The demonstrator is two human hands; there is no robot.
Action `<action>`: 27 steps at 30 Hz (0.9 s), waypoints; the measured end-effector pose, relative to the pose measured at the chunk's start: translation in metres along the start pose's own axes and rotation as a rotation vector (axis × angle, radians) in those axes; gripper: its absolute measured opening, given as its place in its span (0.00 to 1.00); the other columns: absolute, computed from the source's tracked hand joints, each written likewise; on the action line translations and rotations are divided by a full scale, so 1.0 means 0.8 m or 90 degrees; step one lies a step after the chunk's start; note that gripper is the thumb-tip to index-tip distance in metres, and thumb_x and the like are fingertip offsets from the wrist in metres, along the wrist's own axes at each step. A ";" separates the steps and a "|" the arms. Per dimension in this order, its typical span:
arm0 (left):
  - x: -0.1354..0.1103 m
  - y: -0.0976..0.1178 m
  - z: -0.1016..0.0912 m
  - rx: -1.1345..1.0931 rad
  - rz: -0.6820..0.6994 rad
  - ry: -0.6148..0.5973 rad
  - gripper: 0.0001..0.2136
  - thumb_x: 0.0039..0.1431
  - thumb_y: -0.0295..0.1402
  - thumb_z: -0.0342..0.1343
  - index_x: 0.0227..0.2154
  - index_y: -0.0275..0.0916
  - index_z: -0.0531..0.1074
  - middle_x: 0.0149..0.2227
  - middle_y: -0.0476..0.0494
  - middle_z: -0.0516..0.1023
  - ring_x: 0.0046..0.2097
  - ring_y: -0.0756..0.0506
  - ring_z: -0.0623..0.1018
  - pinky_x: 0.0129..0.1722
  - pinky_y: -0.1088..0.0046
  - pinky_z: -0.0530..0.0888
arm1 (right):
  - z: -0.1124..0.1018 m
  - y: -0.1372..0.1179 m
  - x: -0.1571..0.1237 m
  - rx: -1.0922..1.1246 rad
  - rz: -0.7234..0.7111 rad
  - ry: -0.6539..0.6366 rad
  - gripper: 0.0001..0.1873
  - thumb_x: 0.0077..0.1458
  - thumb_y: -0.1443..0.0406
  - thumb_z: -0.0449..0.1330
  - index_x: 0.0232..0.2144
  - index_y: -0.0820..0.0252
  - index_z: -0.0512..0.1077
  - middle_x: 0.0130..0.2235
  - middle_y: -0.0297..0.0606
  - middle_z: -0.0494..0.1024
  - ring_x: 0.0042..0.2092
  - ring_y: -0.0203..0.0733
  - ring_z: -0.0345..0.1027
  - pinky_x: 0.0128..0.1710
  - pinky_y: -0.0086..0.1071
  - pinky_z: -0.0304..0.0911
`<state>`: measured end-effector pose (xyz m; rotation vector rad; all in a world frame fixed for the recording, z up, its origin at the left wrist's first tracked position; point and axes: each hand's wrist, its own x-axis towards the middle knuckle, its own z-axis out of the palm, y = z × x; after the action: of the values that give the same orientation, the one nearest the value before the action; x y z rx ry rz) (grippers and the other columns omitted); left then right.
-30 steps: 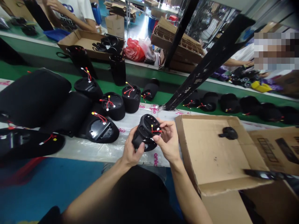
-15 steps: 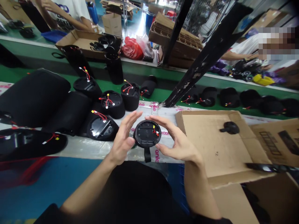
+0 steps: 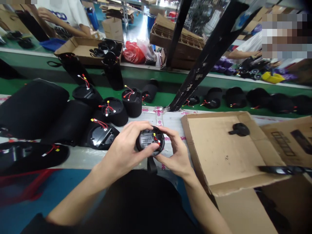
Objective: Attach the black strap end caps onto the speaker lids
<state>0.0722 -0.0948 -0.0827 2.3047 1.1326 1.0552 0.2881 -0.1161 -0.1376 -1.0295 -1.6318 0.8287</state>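
Between my hands, at the bench's near edge, is a round black plastic housing [image 3: 146, 138] with a recessed end facing up. Short red wires with yellow and white connectors [image 3: 156, 138] poke out of it. A black strap [image 3: 151, 165] hangs from its near side. My left hand [image 3: 125, 146] wraps the left side, its thumb laid across the top. From the right, my right hand [image 3: 176, 152] curls its fingers and thumb around the rim. Just left stands a similar wired black housing [image 3: 103, 135], with another wired housing [image 3: 113, 110] behind it.
An open cardboard tray [image 3: 219, 152] on the right holds a black part with a strap [image 3: 240, 129]. A slanted black post [image 3: 202, 61] rises beyond the bench. More black housings [image 3: 235, 97] line the green belt [image 3: 168, 94]. Co-workers' arms show across the line.
My hands have closed in on the round housing from both sides. My left thumb has moved over its top. The view has shifted slightly.
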 end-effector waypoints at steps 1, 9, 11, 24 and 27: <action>0.002 0.002 -0.006 0.023 -0.002 -0.008 0.12 0.73 0.36 0.61 0.55 0.42 0.73 0.61 0.37 0.79 0.64 0.37 0.80 0.64 0.56 0.79 | 0.001 -0.003 0.002 -0.032 -0.007 0.000 0.39 0.58 0.67 0.73 0.68 0.44 0.68 0.67 0.40 0.77 0.68 0.56 0.72 0.72 0.56 0.67; 0.034 0.014 -0.017 0.289 0.086 -0.134 0.10 0.69 0.35 0.64 0.49 0.40 0.78 0.69 0.28 0.72 0.70 0.27 0.73 0.73 0.32 0.63 | 0.000 -0.010 0.006 -0.003 -0.002 -0.033 0.39 0.61 0.67 0.72 0.71 0.44 0.66 0.69 0.39 0.75 0.70 0.55 0.71 0.72 0.56 0.67; 0.042 0.020 -0.015 0.296 0.117 -0.154 0.07 0.70 0.33 0.62 0.48 0.39 0.79 0.67 0.28 0.74 0.69 0.29 0.75 0.73 0.32 0.63 | -0.003 -0.005 0.004 0.019 0.001 -0.025 0.38 0.62 0.66 0.72 0.71 0.44 0.67 0.69 0.39 0.76 0.70 0.53 0.71 0.72 0.53 0.68; 0.052 0.015 -0.012 0.213 0.103 -0.212 0.07 0.74 0.31 0.57 0.39 0.39 0.79 0.65 0.33 0.78 0.65 0.33 0.80 0.74 0.27 0.58 | -0.013 -0.011 0.005 -0.063 0.042 -0.033 0.36 0.60 0.65 0.73 0.67 0.48 0.71 0.64 0.43 0.80 0.66 0.57 0.75 0.69 0.56 0.70; 0.046 0.004 -0.021 0.158 0.046 -0.220 0.05 0.73 0.32 0.58 0.43 0.43 0.80 0.67 0.38 0.76 0.66 0.34 0.79 0.73 0.29 0.61 | -0.012 -0.009 0.001 -0.020 0.056 -0.062 0.35 0.60 0.65 0.73 0.67 0.47 0.70 0.65 0.42 0.79 0.67 0.56 0.74 0.69 0.54 0.71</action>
<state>0.0755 -0.0677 -0.0526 2.6071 1.0947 0.5284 0.2958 -0.1179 -0.1281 -1.1043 -1.6965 0.9264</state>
